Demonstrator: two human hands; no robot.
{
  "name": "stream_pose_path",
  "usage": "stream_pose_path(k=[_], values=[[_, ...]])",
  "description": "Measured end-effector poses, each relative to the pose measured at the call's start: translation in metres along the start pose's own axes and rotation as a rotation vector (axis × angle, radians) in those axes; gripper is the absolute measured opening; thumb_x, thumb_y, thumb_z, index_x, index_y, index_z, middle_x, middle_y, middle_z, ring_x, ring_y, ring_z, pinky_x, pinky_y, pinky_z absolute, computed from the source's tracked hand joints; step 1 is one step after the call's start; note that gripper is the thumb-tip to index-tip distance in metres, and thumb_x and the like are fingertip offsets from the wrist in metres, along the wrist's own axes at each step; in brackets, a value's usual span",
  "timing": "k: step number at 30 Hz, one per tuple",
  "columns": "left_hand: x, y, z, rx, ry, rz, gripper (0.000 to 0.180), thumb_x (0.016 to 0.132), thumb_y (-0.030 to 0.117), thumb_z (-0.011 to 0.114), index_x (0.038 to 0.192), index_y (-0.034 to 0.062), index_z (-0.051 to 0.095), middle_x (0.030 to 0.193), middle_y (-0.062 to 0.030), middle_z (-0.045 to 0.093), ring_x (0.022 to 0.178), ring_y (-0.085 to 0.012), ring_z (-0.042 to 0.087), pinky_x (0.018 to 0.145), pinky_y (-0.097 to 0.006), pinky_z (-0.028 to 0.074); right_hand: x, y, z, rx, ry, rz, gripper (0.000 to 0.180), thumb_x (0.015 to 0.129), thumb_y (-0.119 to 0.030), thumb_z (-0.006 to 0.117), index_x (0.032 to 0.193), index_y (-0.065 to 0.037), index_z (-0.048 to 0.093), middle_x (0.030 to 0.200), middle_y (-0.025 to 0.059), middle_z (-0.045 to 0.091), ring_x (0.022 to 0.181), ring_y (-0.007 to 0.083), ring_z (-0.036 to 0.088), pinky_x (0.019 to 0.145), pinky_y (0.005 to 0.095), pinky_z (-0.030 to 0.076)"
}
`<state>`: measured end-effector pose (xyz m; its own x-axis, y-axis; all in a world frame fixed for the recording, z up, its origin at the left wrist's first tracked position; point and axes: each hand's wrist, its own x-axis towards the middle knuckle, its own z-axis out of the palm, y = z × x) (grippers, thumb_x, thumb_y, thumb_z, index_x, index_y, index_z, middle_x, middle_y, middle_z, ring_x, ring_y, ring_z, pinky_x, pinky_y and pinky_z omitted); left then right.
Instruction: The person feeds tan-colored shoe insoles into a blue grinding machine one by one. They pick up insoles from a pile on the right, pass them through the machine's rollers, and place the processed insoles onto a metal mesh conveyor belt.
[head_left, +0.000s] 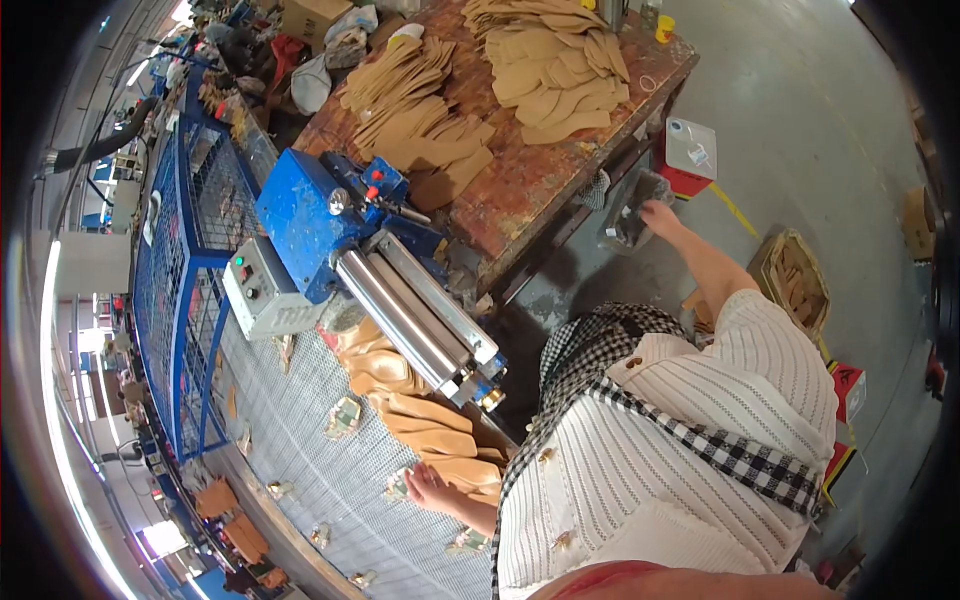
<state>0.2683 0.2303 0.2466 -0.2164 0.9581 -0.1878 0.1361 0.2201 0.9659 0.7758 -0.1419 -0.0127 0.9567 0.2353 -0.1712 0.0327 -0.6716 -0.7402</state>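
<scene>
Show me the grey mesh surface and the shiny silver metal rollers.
Grey mesh surface (310, 460): head view, bare central part.
Shiny silver metal rollers (396, 322): head view, leftmost one, midway along.

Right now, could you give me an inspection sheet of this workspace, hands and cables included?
Surface: worn wooden table; grey mesh belt.
Job's things: glossy tan pieces on the belt, beside a blue roller machine.
Clutter: tan stacks on the table.
Hands: left hand by the tan pieces; right hand at a grey bin; grips unclear.
Cables: dark hose, upper left.
Surroundings: blue wire cage; red-and-white box on the floor.
</scene>
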Motion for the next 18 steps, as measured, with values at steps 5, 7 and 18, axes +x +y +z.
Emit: stream_pose_path(k=[5,7,18], values=[[0.015,0.013,0.026,-0.178,0.142,0.013,0.026,0.082,0.011,0.051,0.105,-0.0005,0.056,0.089,-0.0133,0.061,0.078,-0.0202,0.059,0.066,-0.025,0.047,0.114,-0.076,-0.043,-0.023,0.137,-0.042,0.067,0.078,-0.04,0.061,0.127,0.0,0.037,0.121,0.0221,0.048,0.114,0.0315,0.046,0.092,0.0363,0.037],[0.013,0.027,0.027,-0.1,0.17,0.099,0.028,0.082,0.01,0.053,0.105,-0.0039,0.055,0.091,-0.0153,0.061,0.079,-0.02,0.059,0.065,-0.025,0.049,0.172,-0.088,-0.059,0.115,0.082,0.014,0.074,0.078,-0.047,0.058,0.13,0.0,0.032,0.123,0.0235,0.046,0.116,0.0327,0.044,0.094,0.0358,0.036],[-0.084,0.217,0.245,0.184,0.105,0.59,0.034,0.086,0.026,0.05,0.112,0.0047,0.055,0.106,-0.0113,0.06,0.102,-0.0239,0.056,0.088,-0.036,0.041,0.392,-0.084,-0.124,0.209,0.168,0.385,0.082,0.079,-0.06,0.045,0.129,0.004,0.034,0.129,0.0224,0.041,0.121,0.0334,0.039,0.098,0.0379,0.032]])
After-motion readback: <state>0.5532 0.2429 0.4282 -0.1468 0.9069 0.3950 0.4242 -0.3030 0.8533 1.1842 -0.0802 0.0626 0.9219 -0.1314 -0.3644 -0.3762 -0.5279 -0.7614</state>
